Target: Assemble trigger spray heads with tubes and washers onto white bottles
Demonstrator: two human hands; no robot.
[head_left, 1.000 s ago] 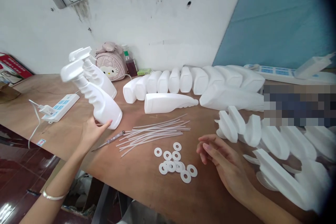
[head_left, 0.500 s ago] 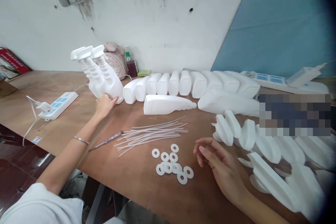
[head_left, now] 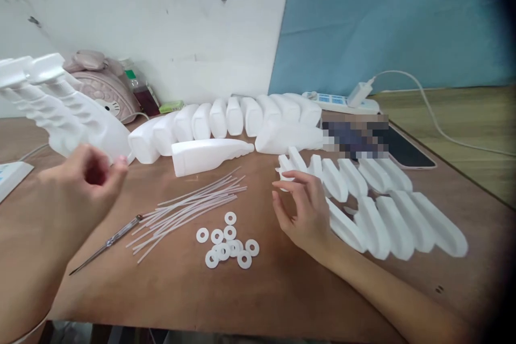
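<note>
My left hand (head_left: 86, 188) hovers over the left of the table, fingers curled and thumb apart, nothing visible in it. Behind it stand white bottles with trigger-shaped tops (head_left: 76, 113). My right hand (head_left: 306, 209) is open with bent fingers, beside several white hollow plastic shells (head_left: 373, 226); whether a fingertip touches one I cannot tell. Between the hands lie thin white plastic tubes (head_left: 193, 204) and a loose group of flat white washers (head_left: 223, 251). A screwdriver (head_left: 116, 234) rests near the tubes. One white bottle (head_left: 209, 154) lies on its side behind them.
A row of white bottles (head_left: 219, 118) lines the back of the table (head_left: 262, 301). Further back are a pink bag-like object (head_left: 102, 88), a bottle with a green cap (head_left: 143, 91) and a power strip (head_left: 336, 102). A dark phone-like slab (head_left: 411, 148) lies at right.
My left hand has let go of the trigger-topped bottles and come back toward me. My right hand has moved to the white shells. The view has swung right.
</note>
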